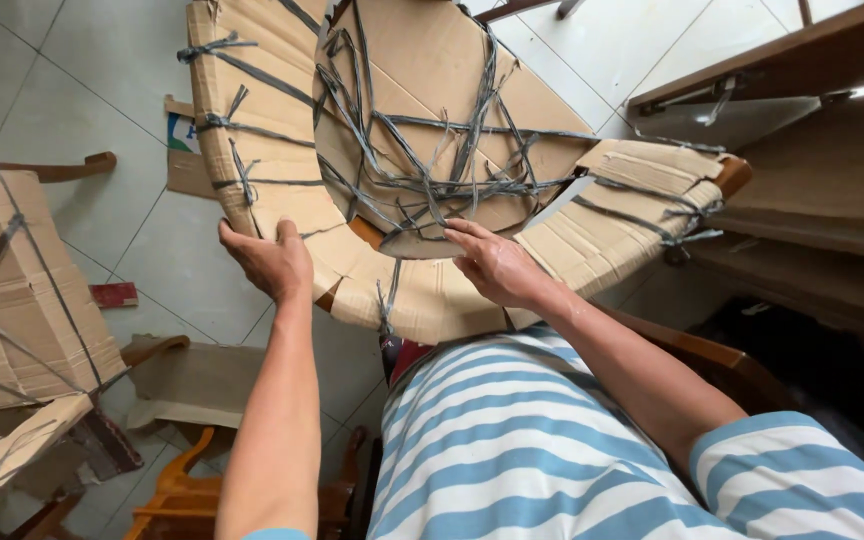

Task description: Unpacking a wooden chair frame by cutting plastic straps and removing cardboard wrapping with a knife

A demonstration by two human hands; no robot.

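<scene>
A curved wooden furniture piece wrapped in brown cardboard [282,190] and tied with grey plastic strapping [422,185] rests in front of me, against my lap. My left hand [267,262] grips the cardboard's outer edge on the left side. My right hand [492,265] lies on the wrapped curve near the middle, fingers at the lower rim of the round cardboard-covered centre panel [432,80], touching the tangled straps. I wear a blue and white striped shirt [512,440].
Another cardboard-wrapped, strapped piece [12,290] stands at the left. Bare wooden chair parts [182,490] lie on the tiled floor [72,80] below. Wooden furniture [812,150] fills the right side. A loose cardboard scrap [187,385] lies on the floor.
</scene>
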